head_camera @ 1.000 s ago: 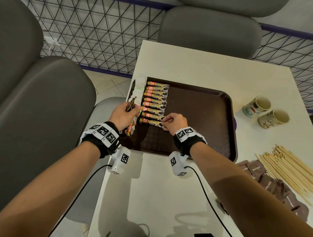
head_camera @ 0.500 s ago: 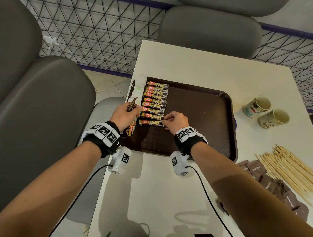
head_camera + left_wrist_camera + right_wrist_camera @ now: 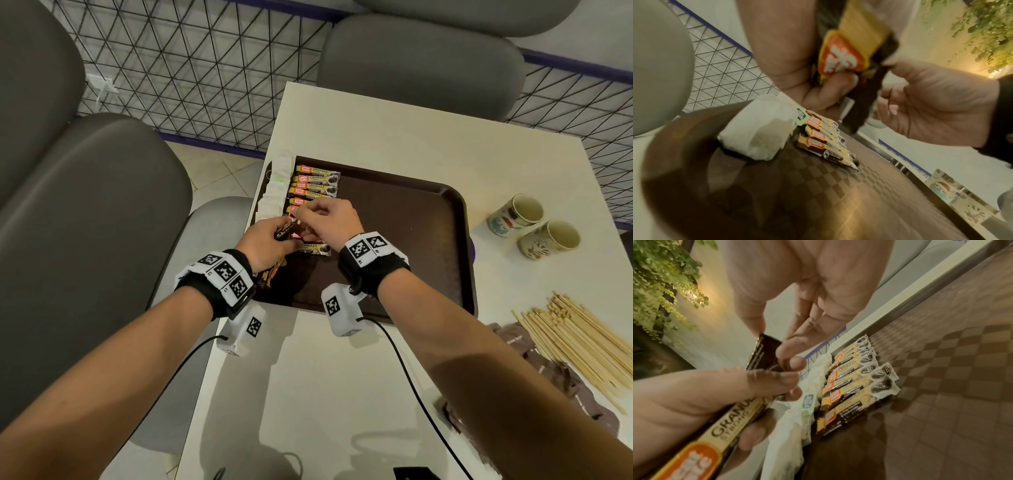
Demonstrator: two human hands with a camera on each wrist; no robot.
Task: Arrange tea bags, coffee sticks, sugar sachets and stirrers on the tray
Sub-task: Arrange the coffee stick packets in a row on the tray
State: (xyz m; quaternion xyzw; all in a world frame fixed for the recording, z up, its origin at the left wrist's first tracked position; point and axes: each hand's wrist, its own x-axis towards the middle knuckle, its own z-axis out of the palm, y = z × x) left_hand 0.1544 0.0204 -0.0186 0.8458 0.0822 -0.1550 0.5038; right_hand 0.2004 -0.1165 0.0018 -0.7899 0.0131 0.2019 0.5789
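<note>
The brown tray (image 3: 394,240) carries a column of coffee sticks (image 3: 317,183) along its left side, with white tea bags (image 3: 277,185) beside them at the rim. Over the tray's near-left corner my left hand (image 3: 263,245) grips a small bundle of coffee sticks (image 3: 286,230). My right hand (image 3: 329,219) has met it, and its thumb and forefinger pinch the dark top end of one stick (image 3: 764,353) in that bundle. The left wrist view shows the bundle (image 3: 846,53) in my left fist, above the tea bags (image 3: 760,131) and the laid sticks (image 3: 826,142).
Two printed cups (image 3: 517,214) stand right of the tray. Wooden stirrers (image 3: 582,342) and brown sachets (image 3: 548,370) lie at the table's near right. Grey chairs flank the table, and its left edge runs just beside the tray.
My right hand left the nearest stick lying on the tray and moved up-left to the bundle in my left hand, where it now pinches a stick's end. My left hand shifted slightly right.
</note>
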